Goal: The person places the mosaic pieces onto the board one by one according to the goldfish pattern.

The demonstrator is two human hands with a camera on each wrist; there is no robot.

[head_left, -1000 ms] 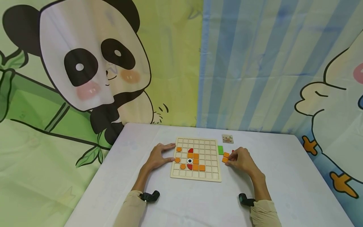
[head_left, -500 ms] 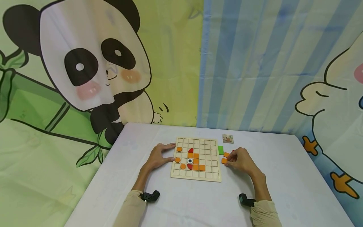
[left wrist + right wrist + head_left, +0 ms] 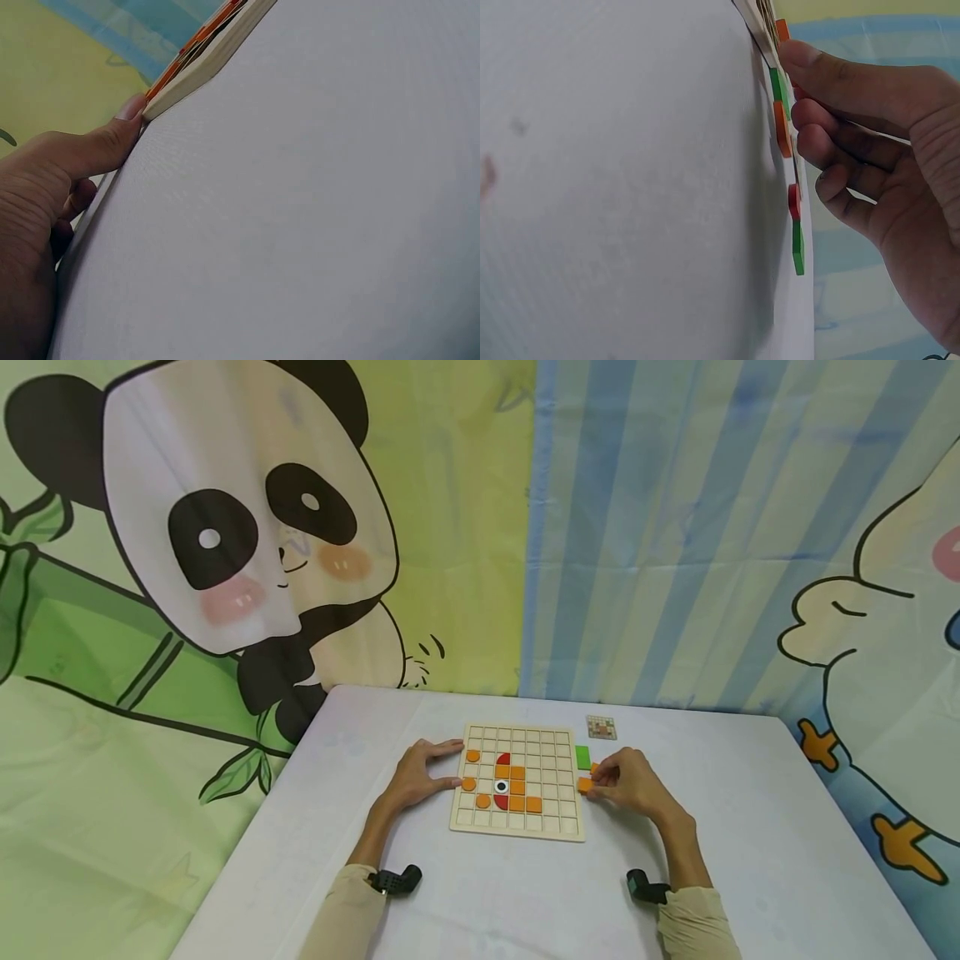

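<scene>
A square wooden grid board (image 3: pixel 552 777) lies on the white table. In its cells sit orange squares (image 3: pixel 517 787), orange discs (image 3: pixel 473 756), two red curved pieces (image 3: pixel 503 759) and a white eye piece (image 3: pixel 501 787). The left hand (image 3: pixel 415 774) has its thumb and fingers spread along the board's left edge, thumb (image 3: pixel 112 142) touching the corner in the left wrist view. Just off the board's right edge, the right hand (image 3: pixel 632 782) pinches an orange square tile (image 3: pixel 585 786) between thumb and index finger; the other fingers are curled in.
Beside the board's right edge lie a green tile (image 3: pixel 582 757) and another orange tile (image 3: pixel 595 769), partly behind the right hand. A small pattern card (image 3: pixel 601 727) lies farther back. The right wrist view also has a red piece (image 3: pixel 793 202) and a green piece (image 3: pixel 798 251).
The right hand has drawn the orange square tile left, away from the other orange tile and up to the board's edge. The left hand has stayed in place.
</scene>
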